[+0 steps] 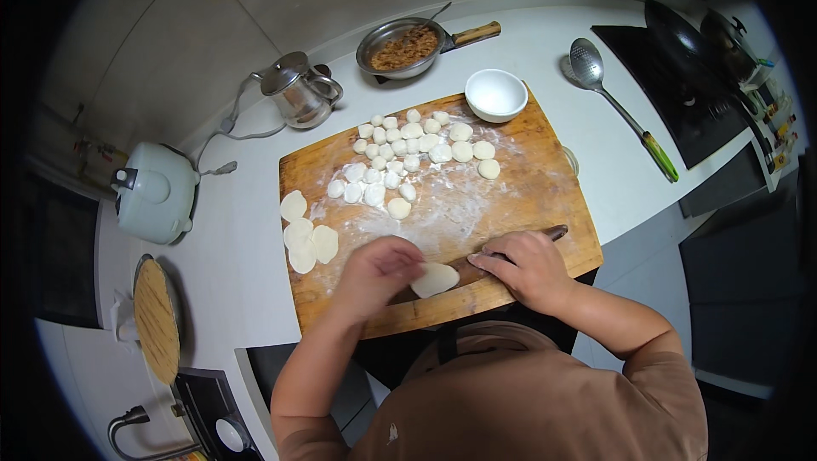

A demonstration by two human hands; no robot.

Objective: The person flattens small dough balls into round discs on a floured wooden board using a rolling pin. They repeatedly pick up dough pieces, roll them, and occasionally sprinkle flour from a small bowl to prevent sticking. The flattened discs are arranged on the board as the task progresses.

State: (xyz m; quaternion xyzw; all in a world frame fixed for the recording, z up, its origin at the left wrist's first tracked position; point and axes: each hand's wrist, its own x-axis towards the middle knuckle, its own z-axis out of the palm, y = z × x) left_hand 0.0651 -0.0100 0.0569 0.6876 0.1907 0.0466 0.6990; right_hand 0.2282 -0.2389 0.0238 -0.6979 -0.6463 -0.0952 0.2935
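Pinching the edge of a flat dough round (435, 279), the left hand (377, 272) had its fingers closed on it at the near edge of the floury wooden board (545, 197). The right hand (525, 267) lay palm-down over a dark rolling pin (555, 232), fingers pressed flat rather than wrapped, with the pin just beside the round. Four finished wrappers (303, 236) sat at the board's left edge. A bunch of small dough pieces (408, 155) was spread over the far half, near a white bowl (496, 93). Behind the board were a pan of filling (404, 48), a metal kettle (299, 93) and a slotted skimmer (617, 104).
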